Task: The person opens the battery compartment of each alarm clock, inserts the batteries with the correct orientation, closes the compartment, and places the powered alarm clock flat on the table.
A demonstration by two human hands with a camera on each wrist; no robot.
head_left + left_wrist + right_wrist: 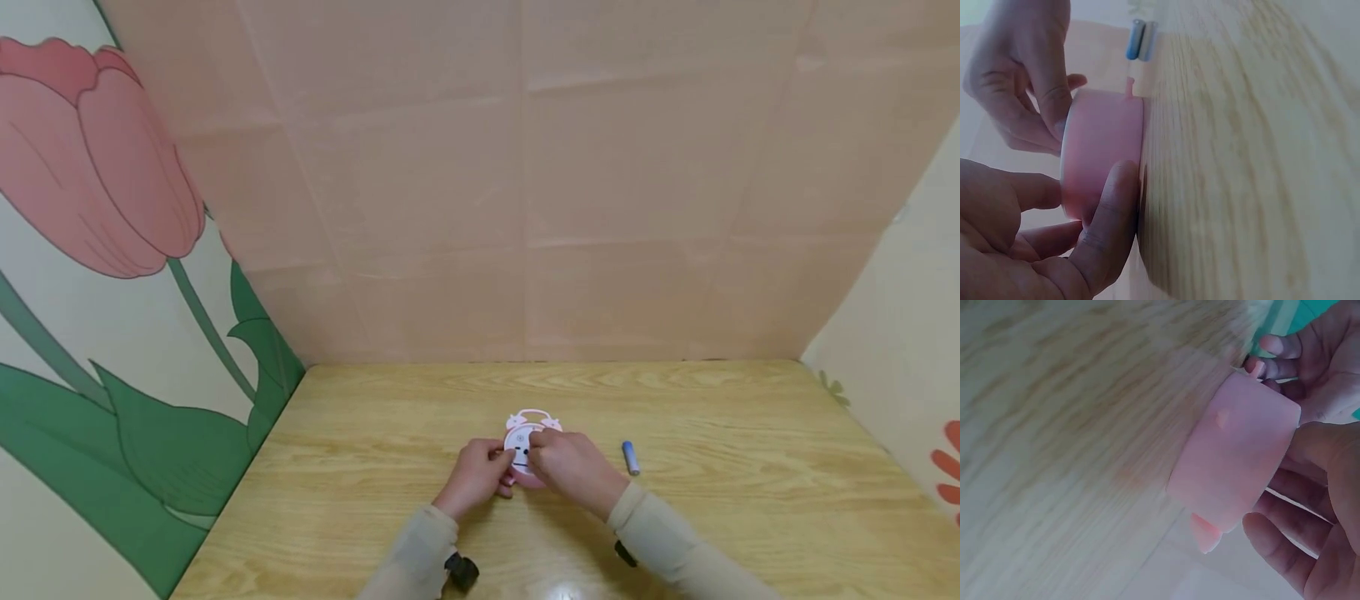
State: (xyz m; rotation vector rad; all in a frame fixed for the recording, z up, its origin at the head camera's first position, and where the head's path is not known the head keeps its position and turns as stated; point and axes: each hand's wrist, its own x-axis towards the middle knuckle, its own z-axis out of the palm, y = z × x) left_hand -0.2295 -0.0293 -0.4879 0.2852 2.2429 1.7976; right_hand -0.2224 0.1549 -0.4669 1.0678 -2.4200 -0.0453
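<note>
A pink twin-bell alarm clock (516, 475) lies flat on the wooden table, its white panel with small dark marks facing up. Along its left rim my left hand (475, 475) grips it, thumb and fingers around the pink side wall seen in the left wrist view. My right hand (573, 467) bends over the panel's right half, fingers curled and thumb and fingertips pinching at its surface. Whatever small part sits between those fingertips is hidden. The right wrist view shows the pink body (1235, 450) and a small foot (1205, 534) sticking out from it.
A small blue battery (631, 458) lies on the wooden table (360, 433) to the right of the clock. A brown sheet (525, 208) rises behind the table. Walls stand on both sides, the left one painted with a pink tulip (112, 158).
</note>
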